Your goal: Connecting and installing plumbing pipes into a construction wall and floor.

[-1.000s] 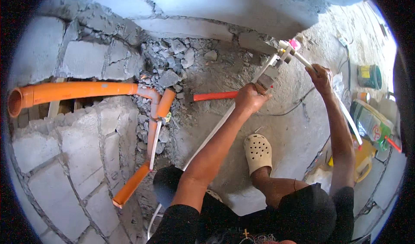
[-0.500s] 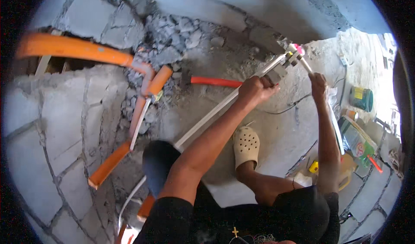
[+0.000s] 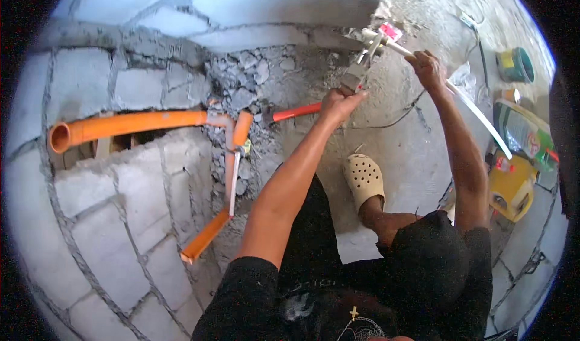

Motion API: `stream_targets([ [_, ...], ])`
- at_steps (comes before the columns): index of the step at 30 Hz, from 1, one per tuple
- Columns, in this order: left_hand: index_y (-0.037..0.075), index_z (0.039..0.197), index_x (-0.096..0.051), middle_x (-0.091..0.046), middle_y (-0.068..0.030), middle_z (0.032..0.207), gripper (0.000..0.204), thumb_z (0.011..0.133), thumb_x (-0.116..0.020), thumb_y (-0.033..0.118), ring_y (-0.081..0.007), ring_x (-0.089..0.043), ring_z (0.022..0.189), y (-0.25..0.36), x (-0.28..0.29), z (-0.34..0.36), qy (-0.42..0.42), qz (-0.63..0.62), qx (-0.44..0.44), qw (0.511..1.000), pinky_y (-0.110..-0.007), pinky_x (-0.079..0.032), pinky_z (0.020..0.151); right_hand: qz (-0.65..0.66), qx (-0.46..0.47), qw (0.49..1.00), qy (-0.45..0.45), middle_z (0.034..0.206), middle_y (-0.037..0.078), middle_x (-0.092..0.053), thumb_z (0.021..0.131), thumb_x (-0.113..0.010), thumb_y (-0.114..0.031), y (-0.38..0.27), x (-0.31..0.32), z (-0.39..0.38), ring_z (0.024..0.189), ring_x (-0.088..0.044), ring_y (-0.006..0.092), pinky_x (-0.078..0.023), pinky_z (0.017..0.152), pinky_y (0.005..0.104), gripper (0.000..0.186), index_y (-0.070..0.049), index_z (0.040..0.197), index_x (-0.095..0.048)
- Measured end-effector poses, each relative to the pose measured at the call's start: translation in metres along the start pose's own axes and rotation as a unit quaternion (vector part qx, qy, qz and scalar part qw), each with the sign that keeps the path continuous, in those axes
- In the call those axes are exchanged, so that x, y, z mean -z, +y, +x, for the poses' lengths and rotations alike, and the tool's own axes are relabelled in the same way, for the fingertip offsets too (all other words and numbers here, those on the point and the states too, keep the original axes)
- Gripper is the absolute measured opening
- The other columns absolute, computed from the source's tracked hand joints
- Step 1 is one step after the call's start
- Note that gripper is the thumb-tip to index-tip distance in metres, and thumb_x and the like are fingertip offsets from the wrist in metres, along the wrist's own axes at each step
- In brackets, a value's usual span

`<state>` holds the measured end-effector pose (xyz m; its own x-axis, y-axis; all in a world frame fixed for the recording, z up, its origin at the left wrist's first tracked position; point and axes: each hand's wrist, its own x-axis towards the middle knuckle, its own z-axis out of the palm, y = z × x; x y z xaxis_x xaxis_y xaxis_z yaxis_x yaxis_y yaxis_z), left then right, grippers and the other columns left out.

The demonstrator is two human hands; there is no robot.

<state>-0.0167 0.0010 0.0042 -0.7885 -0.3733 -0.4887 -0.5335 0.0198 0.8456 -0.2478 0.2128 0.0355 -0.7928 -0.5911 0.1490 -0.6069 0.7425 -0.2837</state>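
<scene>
My left hand (image 3: 341, 106) is closed around a greyish metal tool (image 3: 357, 75), whose exact kind I cannot make out. The tool's upper end meets the far end of a slim white pipe (image 3: 480, 114), beside a small pink piece (image 3: 391, 31). Fingers wrapped round that pipe, my right hand (image 3: 429, 72) grips it a little below the joint. From there the pipe runs down and to the right past my forearm. A red bar (image 3: 296, 112) with a dark end reaches up to my left hand; whether the hand touches it is hidden.
Orange pipes (image 3: 133, 124) lie at the left by a broken block wall (image 3: 90, 184) and grey rubble (image 3: 248, 69). On the right are a green bucket (image 3: 515, 65), a yellow jug (image 3: 510, 187) and a green-white bag (image 3: 525, 129). A dark cable (image 3: 393, 122) crosses the floor.
The view has shifted, bringing more of the left wall and orange pipe in. Both hands keep their grips. The long white pipe running under my left forearm no longer shows.
</scene>
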Motion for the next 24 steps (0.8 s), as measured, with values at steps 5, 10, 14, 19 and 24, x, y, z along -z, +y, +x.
stream_targets([
  [5, 0.008, 0.079, -0.067, -0.060, 0.0021, 0.072, 0.039, 0.077, -0.080, 0.044, -0.0132, -0.054, 0.063, -0.012, 0.000, -0.006, -0.026, 0.016, 0.002, 1.000, -0.032, -0.044, 0.058, -0.017, -0.026, 0.999, -0.015, 0.089, 0.008, -0.063, 0.089, -0.065, -0.044, -0.017, 0.000, -0.011, 0.086, -0.065, 0.0317, -0.050, 0.070, 0.0472, 0.029, -0.016, 0.091, -0.070],
  [10, 0.005, 0.067, -0.061, -0.056, 0.0031, 0.062, 0.037, 0.081, -0.078, 0.034, -0.0106, -0.049, 0.060, -0.010, 0.002, -0.020, 0.010, -0.035, -0.025, 0.999, -0.033, -0.043, 0.058, -0.020, -0.012, 1.000, 0.003, 0.088, 0.009, -0.063, 0.087, -0.066, -0.045, -0.020, 0.002, -0.013, 0.085, -0.066, 0.0326, -0.051, 0.070, 0.0474, 0.033, -0.013, 0.088, -0.070],
  [14, 0.005, 0.069, -0.062, -0.058, 0.0029, 0.063, 0.036, 0.081, -0.079, 0.034, -0.0097, -0.049, 0.061, -0.002, 0.005, -0.026, 0.010, 0.007, 0.065, 0.998, -0.033, -0.042, 0.058, -0.007, -0.003, 1.000, 0.018, 0.085, 0.010, -0.061, 0.087, -0.067, -0.042, -0.027, 0.004, -0.016, 0.080, -0.064, 0.0336, -0.049, 0.066, 0.0475, 0.031, -0.010, 0.086, -0.068],
  [19, 0.010, 0.065, -0.057, -0.051, 0.0025, 0.056, 0.037, 0.078, -0.081, 0.035, -0.0093, -0.045, 0.047, 0.000, 0.010, -0.033, -0.022, -0.097, 0.107, 0.989, -0.031, -0.037, 0.044, -0.011, 0.011, 0.999, 0.031, 0.083, 0.010, -0.059, 0.087, -0.069, -0.036, -0.033, 0.012, -0.023, 0.075, -0.062, 0.0339, -0.048, 0.062, 0.0456, 0.028, -0.008, 0.084, -0.066],
  [24, 0.010, 0.080, -0.058, -0.045, 0.0031, 0.057, 0.036, 0.076, -0.082, 0.038, -0.0090, -0.039, 0.039, -0.019, 0.012, -0.033, -0.119, -0.178, 0.198, 0.957, -0.027, -0.029, 0.036, -0.023, 0.032, 0.999, 0.034, 0.085, 0.009, -0.060, 0.087, -0.068, -0.035, -0.044, 0.023, -0.030, 0.081, -0.065, 0.0311, -0.052, 0.064, 0.0464, 0.026, -0.010, 0.092, -0.061],
])
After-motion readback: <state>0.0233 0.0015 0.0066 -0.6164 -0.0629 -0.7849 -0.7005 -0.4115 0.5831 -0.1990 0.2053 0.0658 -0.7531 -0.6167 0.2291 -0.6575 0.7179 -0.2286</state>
